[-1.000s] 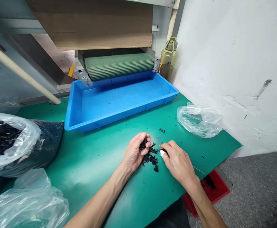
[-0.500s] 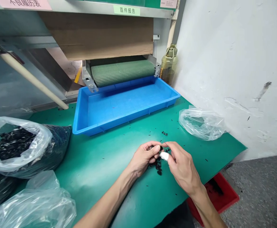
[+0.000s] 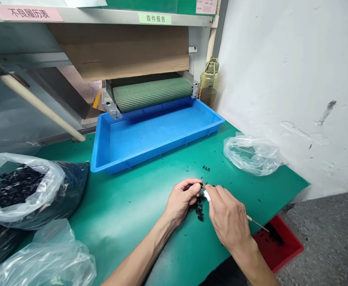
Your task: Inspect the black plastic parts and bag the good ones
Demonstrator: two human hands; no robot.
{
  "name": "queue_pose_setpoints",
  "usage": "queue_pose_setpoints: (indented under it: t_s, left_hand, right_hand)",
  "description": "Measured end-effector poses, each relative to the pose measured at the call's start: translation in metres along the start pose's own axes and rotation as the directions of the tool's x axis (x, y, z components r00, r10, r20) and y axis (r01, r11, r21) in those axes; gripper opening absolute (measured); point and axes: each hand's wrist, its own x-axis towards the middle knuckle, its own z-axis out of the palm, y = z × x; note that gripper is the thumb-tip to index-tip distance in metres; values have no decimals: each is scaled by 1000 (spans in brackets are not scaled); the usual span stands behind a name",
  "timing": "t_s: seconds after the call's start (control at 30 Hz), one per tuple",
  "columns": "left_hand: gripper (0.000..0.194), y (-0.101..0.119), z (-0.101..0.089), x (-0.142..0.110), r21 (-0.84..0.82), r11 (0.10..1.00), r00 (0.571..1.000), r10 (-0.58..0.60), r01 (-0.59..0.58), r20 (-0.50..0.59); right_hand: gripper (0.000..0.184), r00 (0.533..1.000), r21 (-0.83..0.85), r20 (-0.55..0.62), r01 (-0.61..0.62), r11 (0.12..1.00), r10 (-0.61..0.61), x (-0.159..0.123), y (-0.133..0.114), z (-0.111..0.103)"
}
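Note:
My left hand (image 3: 183,200) is closed, pinching a small black plastic part (image 3: 201,185) between thumb and fingertips. My right hand (image 3: 229,212) is closed round a thin rod-like tool (image 3: 257,223), whose pale, slender end sticks out behind the hand. At the front, the fingertips and a fine tip meet the black part. A white wrap (image 3: 206,195) covers the right thumb. Under and between both hands lies a small heap of black plastic parts (image 3: 200,212), partly hidden by the fingers. Another black piece (image 3: 206,168) lies just beyond the hands on the green table (image 3: 150,206).
A blue tray (image 3: 158,147) stands below a green conveyor belt (image 3: 152,94). On the left is an open plastic bag (image 3: 54,186) of black parts, with a clear bag (image 3: 51,254) nearer. Another clear bag (image 3: 253,155) lies right. A red bin (image 3: 287,254) sits below the table edge.
My right hand has turned over and closed; the rod-like tool now shows behind it. My left hand stays at nearly the same place with the black part. The view has tilted slightly upward.

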Motion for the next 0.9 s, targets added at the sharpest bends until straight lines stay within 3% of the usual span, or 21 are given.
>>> queue_pose_setpoints:
  t_s: [0.13, 0.23, 0.33, 0.4, 0.47, 0.6, 0.73, 0.9]
  left_hand:
    - [30, -5, -1, -1, 65, 997, 998, 39, -36, -46]
    - [30, -4, -3, -1, 114, 992, 995, 63, -55, -71]
    - [32, 1, -4, 0, 206, 973, 992, 115, -104, -43]
    - [33, 3, -5, 1, 253, 959, 990, 137, -127, -23]
    - [33, 4, -6, 2, 257, 959, 991, 131, -118, -34]
    - [28, 6, -5, 5, 65, 992, 990, 116, -111, -76]
    - [22, 10, -2, 6, -177, 983, 997, 49, -58, -55]
    - [23, 15, -1, 4, -235, 972, 999, 24, -29, -27]
  right_hand:
    - [25, 997, -59, -65, -36, 998, 33, -1, -6, 5]
    - [26, 996, 4, -64, -56, 998, 56, 1, -7, 7]
    - [26, 983, 269, 122, -166, 949, 137, 9, 0, 6]
    - [24, 941, 416, 283, -294, 861, 185, 15, 8, 6]
    - [24, 903, 473, 364, -389, 791, 227, 19, 20, 5]
    - [24, 894, 415, 356, -412, 811, 272, 13, 42, 3]
    - [27, 917, 351, 351, -315, 882, 188, -1, 47, 2]
    - [32, 931, 331, 339, -255, 909, 137, -7, 39, 8]
